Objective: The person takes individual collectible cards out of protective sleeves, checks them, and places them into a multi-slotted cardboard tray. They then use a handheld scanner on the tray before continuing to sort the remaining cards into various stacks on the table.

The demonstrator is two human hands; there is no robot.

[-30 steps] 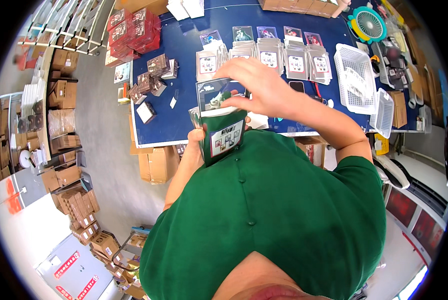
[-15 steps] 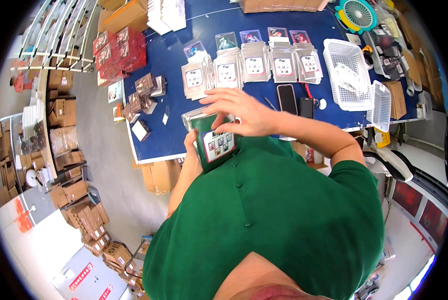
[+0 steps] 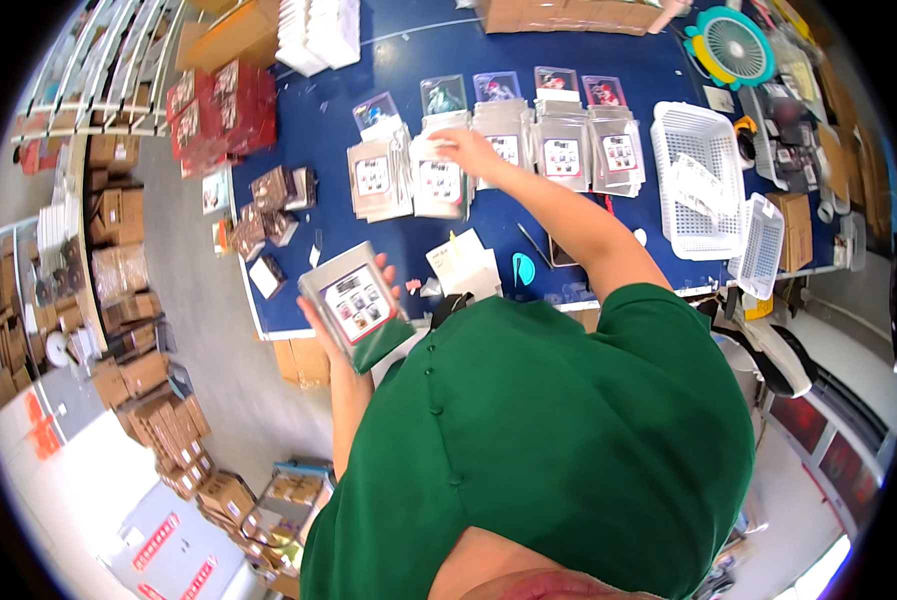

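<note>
My left hand is closed around a thick stack of clear plastic sleeves, held tilted before my body; the top one bears a white label with small pictures. My right hand reaches over the table, fingers pinched at the upper end of a clear sleeve on the second pile from the left. That sleeve's lower edge is blurred. Beside it lie a left pile, a middle pile and further sleeve piles. A colourful picture card shows behind each pile.
White baskets stand at the right of the blue table, near a turquoise fan. Red-wrapped boxes and small brown packs are at the left. Papers and a turquoise round piece lie near my body.
My right hand has left the stack and reached forward to the second pile. My left hand has lowered the stack toward the left. Papers near my body have come into sight.
</note>
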